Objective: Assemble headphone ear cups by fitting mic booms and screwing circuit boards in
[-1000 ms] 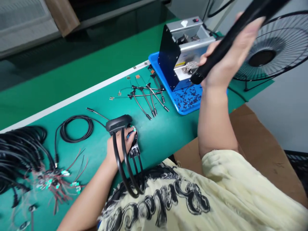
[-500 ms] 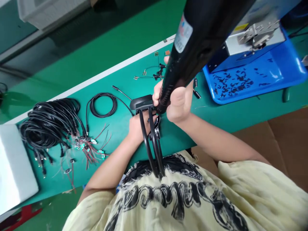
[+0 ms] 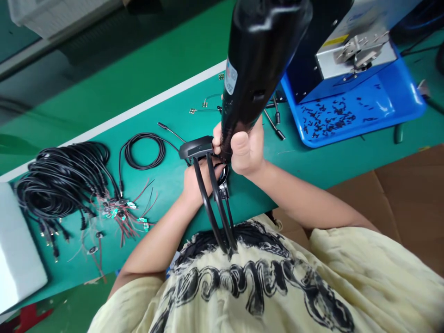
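My right hand [image 3: 248, 150] is wrapped around the lower end of a thick black electric screwdriver [image 3: 255, 60], which rises toward the camera. Its tip is hidden by the hands. Beside it, my left hand [image 3: 197, 180] has its fingers closed at a small round black part with a shiny rim [image 3: 224, 175], held under the screwdriver's lower end. Much of that part is covered. A black bar-shaped device [image 3: 197, 147] with two thick black tubes running down to my shirt hangs in front of my left hand and hides some of its fingers.
A bundle of black cables [image 3: 62, 178] with bare wires and small green boards lies at the left. One coiled cable [image 3: 144, 151] sits nearer the hands. At the right a blue tray [image 3: 374, 104] holds small black pieces and a metal machine [image 3: 357, 55]. A white foam block [image 3: 24, 259] stands far left.
The screwdriver has swung more upright and its upper end has shifted left in view. Both hands have moved slightly left, staying together. The view itself has shifted a little.
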Tool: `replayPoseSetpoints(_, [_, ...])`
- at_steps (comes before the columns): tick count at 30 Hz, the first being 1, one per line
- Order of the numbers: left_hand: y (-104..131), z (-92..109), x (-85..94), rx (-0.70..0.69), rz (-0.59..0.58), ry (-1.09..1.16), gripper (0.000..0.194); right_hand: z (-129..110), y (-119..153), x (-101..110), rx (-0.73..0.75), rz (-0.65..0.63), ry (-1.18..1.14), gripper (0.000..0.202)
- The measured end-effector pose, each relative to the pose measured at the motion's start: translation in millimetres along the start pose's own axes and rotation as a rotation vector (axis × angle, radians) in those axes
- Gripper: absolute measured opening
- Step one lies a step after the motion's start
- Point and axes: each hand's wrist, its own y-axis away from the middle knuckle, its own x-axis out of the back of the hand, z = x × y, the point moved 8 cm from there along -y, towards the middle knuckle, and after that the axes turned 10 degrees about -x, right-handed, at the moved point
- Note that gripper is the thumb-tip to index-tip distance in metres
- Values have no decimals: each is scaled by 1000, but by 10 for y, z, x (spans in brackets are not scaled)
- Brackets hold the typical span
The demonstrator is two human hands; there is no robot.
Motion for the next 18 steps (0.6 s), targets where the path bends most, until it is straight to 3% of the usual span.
replayPoseSetpoints(18, [-9, -26, -34, 13, -2, -52, 19, 155, -1, -24, -13, -23, -125, 63])
